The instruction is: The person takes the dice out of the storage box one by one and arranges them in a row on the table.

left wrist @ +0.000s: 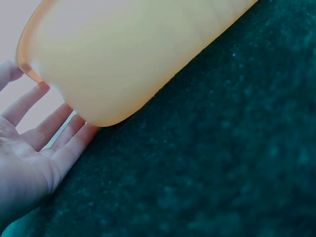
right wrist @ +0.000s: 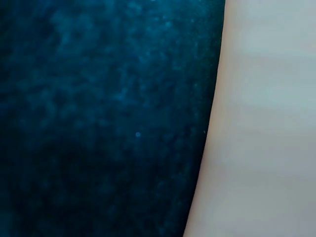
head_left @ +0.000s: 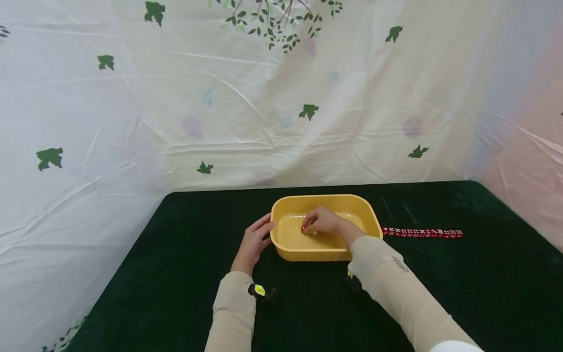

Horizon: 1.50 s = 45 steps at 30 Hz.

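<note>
A yellow plastic tub stands in the middle of the dark green table. My right hand reaches inside it and pinches a small red die near the tub's floor. My left hand rests with straight fingers against the tub's left outer wall. The left wrist view shows those fingers spread flat on the tub's rounded corner. The right wrist view shows only the table cloth and the pale tub wall.
A row of several red dice lies in a line on the table just right of the tub. A white sheet printed with green leaves hangs behind and to both sides of the table.
</note>
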Motion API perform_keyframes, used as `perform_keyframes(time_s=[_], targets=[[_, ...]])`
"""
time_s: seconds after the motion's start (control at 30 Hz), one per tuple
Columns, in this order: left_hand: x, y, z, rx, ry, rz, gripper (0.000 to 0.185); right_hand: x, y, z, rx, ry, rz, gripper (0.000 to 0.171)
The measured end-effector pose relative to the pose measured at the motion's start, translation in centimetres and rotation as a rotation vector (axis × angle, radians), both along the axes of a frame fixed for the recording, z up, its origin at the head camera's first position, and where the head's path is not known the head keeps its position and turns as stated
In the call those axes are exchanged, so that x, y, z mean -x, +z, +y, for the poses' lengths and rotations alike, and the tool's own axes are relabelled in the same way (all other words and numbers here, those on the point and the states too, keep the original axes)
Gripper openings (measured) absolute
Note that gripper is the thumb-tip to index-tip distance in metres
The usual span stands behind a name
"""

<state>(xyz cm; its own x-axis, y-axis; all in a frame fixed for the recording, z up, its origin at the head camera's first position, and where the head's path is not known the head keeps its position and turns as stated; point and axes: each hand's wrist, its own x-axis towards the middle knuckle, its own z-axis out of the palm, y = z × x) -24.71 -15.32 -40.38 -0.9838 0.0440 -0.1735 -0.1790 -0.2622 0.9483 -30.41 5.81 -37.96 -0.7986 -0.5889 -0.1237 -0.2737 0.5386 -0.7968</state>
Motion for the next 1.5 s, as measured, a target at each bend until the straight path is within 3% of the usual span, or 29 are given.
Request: perform_keyframes(time_s=[0.57, 0.93, 1.5], targets=[[0.0, 0.1, 0.1, 0.018, 0.011, -0.009, 0.04, 0.0, 1.1, 0.7, 0.037, -0.052, -0.072, 0.014], [0.0, 0.2, 0.0, 0.013, 0.018, -0.02, 0.039, 0.3, 2.6, 1.9, 0.027, -0.044, 0.016, 0.013], [0.1, -0.1, -0.1, 0.009, -0.001, 0.0, 0.041, 0.4, 5.5, 6.5, -0.045, -0.144, 0.083, 0.02]])
